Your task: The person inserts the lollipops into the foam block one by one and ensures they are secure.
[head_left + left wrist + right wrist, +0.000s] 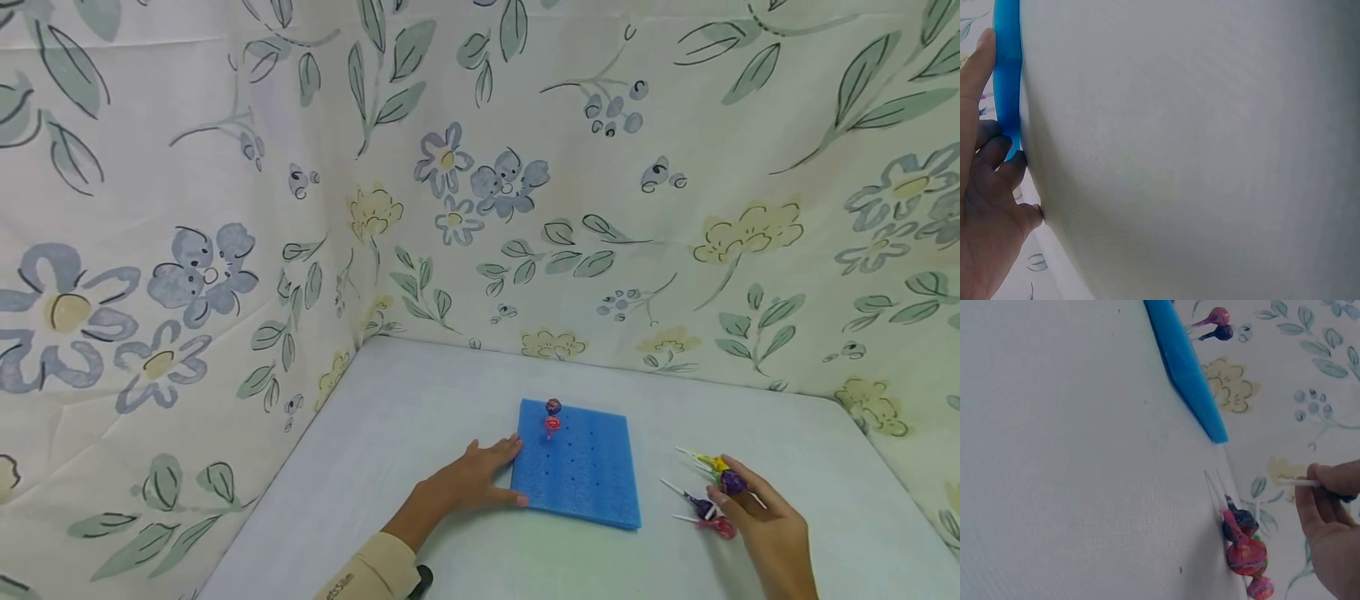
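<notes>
My left hand (480, 475) rests with spread fingers along the left edge of a blue foam board (600, 500) dotted with small holes. Two lollipops stand in the board near its far left corner, a dark purple one (553, 406) and a red one (552, 423) just nearer. Right of the board, my right hand (772, 525) pinches a purple-wrapped lollipop (732, 482). Its white stick (1297, 482) points out past the fingertips in the right wrist view. Beside that hand lie loose lollipops: a yellow one (708, 460), another purple one (701, 505) and a red one (723, 527).
The white tabletop (435, 392) spreads around the board. Floral cloth (525, 275) hangs behind the table and along its left side. In the right wrist view, a small pink lollipop (1261, 588) shows behind the nearer red one.
</notes>
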A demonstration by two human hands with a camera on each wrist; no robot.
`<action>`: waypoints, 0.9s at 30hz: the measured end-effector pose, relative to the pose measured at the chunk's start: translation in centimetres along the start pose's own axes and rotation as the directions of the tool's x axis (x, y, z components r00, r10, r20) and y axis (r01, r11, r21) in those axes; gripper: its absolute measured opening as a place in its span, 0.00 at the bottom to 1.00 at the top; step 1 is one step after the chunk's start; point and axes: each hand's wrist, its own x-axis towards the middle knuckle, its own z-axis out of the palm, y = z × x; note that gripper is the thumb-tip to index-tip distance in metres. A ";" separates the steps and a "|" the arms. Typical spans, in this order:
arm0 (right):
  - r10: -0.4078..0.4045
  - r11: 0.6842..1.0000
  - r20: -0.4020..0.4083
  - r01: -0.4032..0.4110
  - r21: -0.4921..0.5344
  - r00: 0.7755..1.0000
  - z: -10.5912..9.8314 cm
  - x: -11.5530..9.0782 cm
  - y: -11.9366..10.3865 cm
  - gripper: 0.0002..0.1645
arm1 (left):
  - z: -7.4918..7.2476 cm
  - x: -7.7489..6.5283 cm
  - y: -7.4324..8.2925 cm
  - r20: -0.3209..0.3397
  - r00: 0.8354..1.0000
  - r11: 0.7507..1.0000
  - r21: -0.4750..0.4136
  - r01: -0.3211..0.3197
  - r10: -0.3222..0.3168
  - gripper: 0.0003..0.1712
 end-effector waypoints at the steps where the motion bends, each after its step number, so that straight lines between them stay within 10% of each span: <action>1: 0.008 0.999 -0.013 -0.008 -0.041 1.000 0.2 0.0 -0.1 0.37 | 0.0 0.0 0.0 0.001 1.000 1.000 -0.001 0.001 -0.001 0.58; 13: 0.145 0.980 -0.030 -0.148 -0.132 0.989 1.4 0.0 -0.8 0.25 | 0.2 0.0 -0.1 -0.005 1.000 1.000 0.014 0.000 0.000 0.58; 27: 0.004 0.990 0.079 0.008 -0.143 0.997 3.8 -0.1 -1.2 0.25 | 0.1 0.2 -0.2 -0.012 1.000 1.000 0.025 -0.015 0.015 0.59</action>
